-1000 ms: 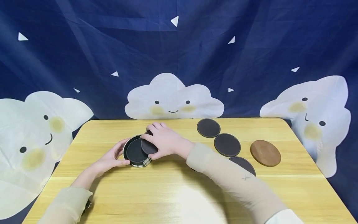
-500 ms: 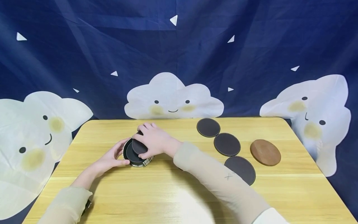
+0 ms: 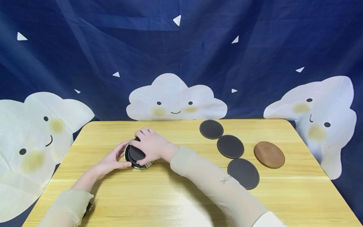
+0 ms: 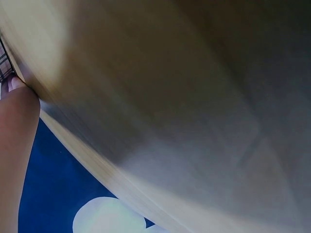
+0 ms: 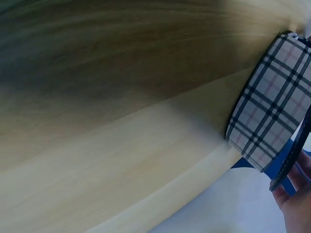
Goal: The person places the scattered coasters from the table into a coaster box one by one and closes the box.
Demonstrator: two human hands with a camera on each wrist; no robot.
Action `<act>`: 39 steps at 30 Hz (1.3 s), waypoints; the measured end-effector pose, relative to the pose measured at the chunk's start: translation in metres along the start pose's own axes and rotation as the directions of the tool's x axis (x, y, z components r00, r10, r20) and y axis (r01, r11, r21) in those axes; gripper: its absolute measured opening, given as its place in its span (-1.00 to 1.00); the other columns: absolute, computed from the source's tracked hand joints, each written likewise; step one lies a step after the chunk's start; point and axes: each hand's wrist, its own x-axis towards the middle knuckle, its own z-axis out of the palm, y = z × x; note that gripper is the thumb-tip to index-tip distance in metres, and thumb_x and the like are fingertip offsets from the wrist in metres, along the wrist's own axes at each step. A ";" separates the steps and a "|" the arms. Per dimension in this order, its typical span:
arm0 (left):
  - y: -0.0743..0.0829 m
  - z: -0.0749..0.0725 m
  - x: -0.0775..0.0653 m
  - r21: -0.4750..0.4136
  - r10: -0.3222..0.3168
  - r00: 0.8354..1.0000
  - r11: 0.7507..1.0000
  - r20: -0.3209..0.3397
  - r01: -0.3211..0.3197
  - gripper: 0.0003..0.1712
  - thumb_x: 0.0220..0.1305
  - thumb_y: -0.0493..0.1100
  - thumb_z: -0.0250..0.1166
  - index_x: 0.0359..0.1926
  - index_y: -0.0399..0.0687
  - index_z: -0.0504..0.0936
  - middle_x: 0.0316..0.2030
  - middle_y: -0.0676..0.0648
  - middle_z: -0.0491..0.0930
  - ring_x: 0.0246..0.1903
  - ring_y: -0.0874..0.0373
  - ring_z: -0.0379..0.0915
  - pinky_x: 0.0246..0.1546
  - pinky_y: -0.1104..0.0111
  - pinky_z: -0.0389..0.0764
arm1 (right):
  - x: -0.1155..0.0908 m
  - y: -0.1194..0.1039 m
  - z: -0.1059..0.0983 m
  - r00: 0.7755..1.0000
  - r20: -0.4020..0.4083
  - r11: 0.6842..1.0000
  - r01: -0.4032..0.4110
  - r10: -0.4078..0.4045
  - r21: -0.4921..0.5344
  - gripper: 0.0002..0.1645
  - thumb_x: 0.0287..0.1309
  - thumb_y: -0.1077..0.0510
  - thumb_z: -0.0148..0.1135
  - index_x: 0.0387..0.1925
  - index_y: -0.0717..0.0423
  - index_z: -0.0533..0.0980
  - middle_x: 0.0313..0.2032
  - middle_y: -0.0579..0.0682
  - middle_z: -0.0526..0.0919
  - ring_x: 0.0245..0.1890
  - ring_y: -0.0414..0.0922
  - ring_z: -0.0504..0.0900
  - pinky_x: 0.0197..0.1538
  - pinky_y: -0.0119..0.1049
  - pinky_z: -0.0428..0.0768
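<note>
Thumb and fingers of my left hand (image 3: pixel 112 161) grip the left side of a round plaid coaster holder (image 3: pixel 146 165) with a dark inside. Its checked side wall (image 5: pixel 272 102) shows clearly in the right wrist view; only a sliver of the holder (image 4: pixel 5 63) appears in the left one. Over the holder's opening, my right hand (image 3: pixel 154 145) pinches a dark round coaster (image 3: pixel 136 153) by its edge. From the right wrist, that coaster (image 5: pixel 295 150) is seen tilted edge-on at the holder's mouth, fingers (image 5: pixel 297 177) on its rim. My right hand hides part of the holder.
Three dark round coasters lie flat in a slanting row on the wooden table: a far one (image 3: pixel 211 129), a middle one (image 3: pixel 230 146) and a near one (image 3: pixel 244 173) beside my right sleeve. Right of them rests a brown round disc (image 3: pixel 269 154). A blue cloud-print curtain (image 3: pixel 181 47) hangs behind.
My right hand has moved left with the coaster, bringing it further over the holder. The near coaster on the table has come out from behind the sleeve. My left hand stays put.
</note>
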 end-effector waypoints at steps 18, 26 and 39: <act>0.000 0.000 -0.001 0.004 -0.018 1.000 1.000 -0.004 0.018 0.14 0.33 -0.26 0.47 0.69 -0.19 -0.08 0.61 -0.41 0.02 0.61 -0.25 -0.05 0.22 0.89 0.17 | 0.010 -0.015 0.009 1.000 -0.002 1.000 -0.002 0.002 0.028 -0.03 0.09 -0.61 0.27 0.44 -0.30 0.43 0.31 -0.07 0.45 0.28 -0.11 0.38 0.26 -0.22 0.44; 0.002 0.001 -0.002 0.003 -0.011 1.000 1.000 -0.005 0.011 0.13 0.34 -0.27 0.47 0.69 -0.19 -0.07 0.62 -0.41 0.02 0.61 -0.44 -0.22 0.21 0.90 0.15 | 0.006 -0.017 0.011 1.000 0.012 0.999 -0.005 0.004 0.034 -0.04 0.18 -0.60 0.23 0.48 -0.28 0.37 0.36 -0.06 0.40 0.34 -0.10 0.35 0.32 -0.21 0.44; 0.003 0.001 -0.001 -0.002 -0.011 1.000 1.000 0.004 0.011 0.12 0.34 -0.27 0.47 0.70 -0.15 -0.06 0.62 -0.39 0.03 0.61 -0.44 -0.21 0.21 0.90 0.16 | 0.001 -0.016 0.014 1.000 0.020 1.000 -0.005 0.004 0.030 -0.04 0.28 -0.59 0.15 0.55 -0.28 0.30 0.41 -0.08 0.38 0.39 -0.09 0.33 0.38 -0.18 0.42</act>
